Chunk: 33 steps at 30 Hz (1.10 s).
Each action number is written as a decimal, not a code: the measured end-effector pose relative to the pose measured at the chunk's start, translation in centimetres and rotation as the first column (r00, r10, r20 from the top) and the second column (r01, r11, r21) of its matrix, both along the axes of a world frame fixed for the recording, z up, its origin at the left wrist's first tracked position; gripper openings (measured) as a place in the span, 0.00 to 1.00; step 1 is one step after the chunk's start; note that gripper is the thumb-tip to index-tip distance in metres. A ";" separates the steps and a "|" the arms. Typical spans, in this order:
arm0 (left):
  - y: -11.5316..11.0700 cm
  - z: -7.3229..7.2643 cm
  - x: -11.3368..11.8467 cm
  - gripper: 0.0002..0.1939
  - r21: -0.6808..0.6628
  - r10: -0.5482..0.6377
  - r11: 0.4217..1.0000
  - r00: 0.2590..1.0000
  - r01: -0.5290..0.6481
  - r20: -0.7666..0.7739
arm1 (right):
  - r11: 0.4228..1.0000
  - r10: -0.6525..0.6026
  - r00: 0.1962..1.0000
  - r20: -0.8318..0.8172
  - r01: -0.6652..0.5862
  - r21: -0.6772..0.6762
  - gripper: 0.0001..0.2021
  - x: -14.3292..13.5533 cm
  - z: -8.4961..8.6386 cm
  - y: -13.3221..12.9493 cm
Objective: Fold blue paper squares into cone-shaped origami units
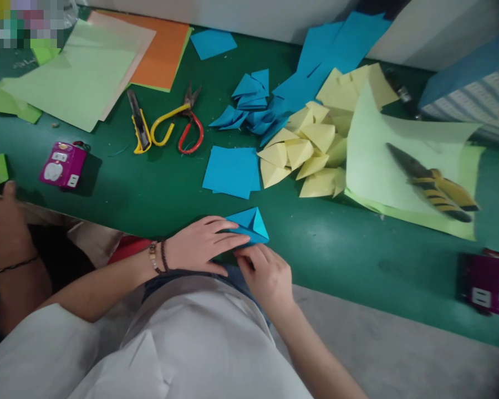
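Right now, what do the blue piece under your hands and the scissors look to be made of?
The blue folded piece looks like thin matte paper: sharp creases, flat colour, no shine. The scissors seem to have dark, dull metal blades; their yellow and red looped handles look like coated metal or plastic, which I cannot settle from here.
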<state>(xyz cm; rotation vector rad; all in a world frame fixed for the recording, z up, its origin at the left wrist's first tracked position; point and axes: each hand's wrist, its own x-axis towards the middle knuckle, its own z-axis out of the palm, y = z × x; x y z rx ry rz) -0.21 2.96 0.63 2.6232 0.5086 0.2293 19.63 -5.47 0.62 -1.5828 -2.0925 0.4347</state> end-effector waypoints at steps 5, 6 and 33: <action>0.1 -0.1 -0.1 0.31 0.088 -0.097 0.991 0.995 0.097 0.000 | 0.981 -0.184 0.979 -0.087 0.189 0.046 0.02 3.0 0.7 0.4; 0.1 -0.2 -0.2 0.30 0.109 -0.108 0.988 0.994 0.107 -0.001 | 0.964 -0.258 0.964 -0.068 0.261 0.042 0.05 3.7 0.7 0.7; 6.5 4.8 3.4 0.23 -0.841 0.552 0.471 0.832 -0.264 0.048 | 0.935 -0.304 0.784 -0.541 0.138 -0.325 0.14 4.7 4.0 7.5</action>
